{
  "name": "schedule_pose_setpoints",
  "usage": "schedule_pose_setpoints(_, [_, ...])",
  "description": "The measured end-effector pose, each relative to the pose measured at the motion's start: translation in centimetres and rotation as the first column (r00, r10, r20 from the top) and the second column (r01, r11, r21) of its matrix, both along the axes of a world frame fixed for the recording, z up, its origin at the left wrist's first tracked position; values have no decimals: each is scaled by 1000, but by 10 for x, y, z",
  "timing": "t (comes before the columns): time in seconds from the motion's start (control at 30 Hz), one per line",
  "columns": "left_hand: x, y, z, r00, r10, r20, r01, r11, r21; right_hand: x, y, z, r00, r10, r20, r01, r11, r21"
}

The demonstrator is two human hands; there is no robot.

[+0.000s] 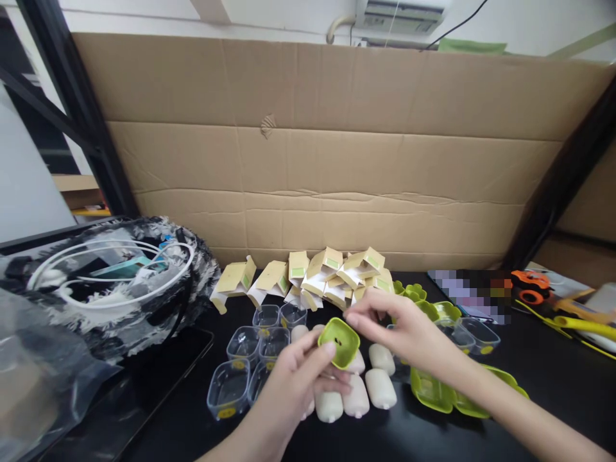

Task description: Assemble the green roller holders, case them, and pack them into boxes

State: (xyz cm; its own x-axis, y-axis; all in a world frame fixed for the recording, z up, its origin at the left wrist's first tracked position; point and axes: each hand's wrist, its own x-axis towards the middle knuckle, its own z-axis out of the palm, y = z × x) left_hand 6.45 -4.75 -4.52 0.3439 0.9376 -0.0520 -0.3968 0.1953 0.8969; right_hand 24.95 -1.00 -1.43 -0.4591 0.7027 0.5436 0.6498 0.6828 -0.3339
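Over the black desk (161, 430), our left grip (301, 375) pinches the lid (345, 354) above the pale blocks (380, 388), our right grip (402, 321) nears its edge, whether pinching we cannot tell, and a loose hold could drop it, with cups (228, 388) left and trays (432, 393) right narrowing our sideways room.

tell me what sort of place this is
Probably a makeshift indoor work table: a tall brown cardboard panel screens the back of the smooth black tabletop, a white boxy air-conditioner-like unit shows above it, and clear square plastic cups stand grouped in front.
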Motion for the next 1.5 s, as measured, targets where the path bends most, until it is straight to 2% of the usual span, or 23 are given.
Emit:
schedule_pose_setpoints(0.1, [-3, -1, 8, 995, 96, 30, -95, 995, -27, 5, 17, -7, 994, -44, 99, 42, 999, 23])
schedule_pose_setpoints(0.2, [-4, -1, 11, 988, 133, 79, -126, 988, -88, 5, 33, -16, 967, -53, 251, 45, 998, 38])
schedule_pose_setpoints(0.33, [-4, 0, 6, 978, 133, 160, -113, 986, -126, -3, 44, -24, 921, 3, 390, -7, 1000, 9])
schedule_pose_setpoints(0.47, [-5, 0, 3, 978, 90, 190, -64, 988, -139, -9, 47, -28, 912, 24, 411, -24, 1000, -5])
schedule_pose_setpoints(0.57, [-5, -2, 4, 974, 81, 210, -42, 983, -181, -9, 41, -25, 944, 19, 329, -19, 1000, -5])
schedule_pose_setpoints(0.7, [-5, -3, 4, 976, 59, 208, -30, 990, -139, 1, 26, -18, 996, -3, 88, 4, 1000, -9])
schedule_pose_setpoints(0.83, [-6, -3, 5, 988, 46, 146, -33, 996, -88, 13, 6, -13, 988, 12, -151, -10, 1000, 9])
schedule_pose_setpoints(0.93, [-5, -3, 7, 998, 26, 50, -21, 995, -101, 15, -11, -11, 967, 63, -247, -38, 994, 103])
schedule_pose_setpoints(1.03, [-2, -4, 9, 1000, 13, -16, -14, 999, -49, 12, -25, -11, 972, 157, -173, -105, 955, 278])
schedule_pose_setpoints(1.1, [-1, -4, 9, 1000, 3, -25, -4, 1000, -12, 9, -30, -11, 981, 178, -79, -142, 930, 339])
schedule_pose_setpoints(1.33, [-3, 5, -7, 990, -45, -134, 59, 994, 96, 2, -37, -19, 979, 115, 166, -174, 899, 401])
schedule_pose_setpoints(1.5, [-4, 6, -8, 989, -20, -148, 33, 996, 86, 1, -39, -22, 976, 47, 212, -148, 860, 489])
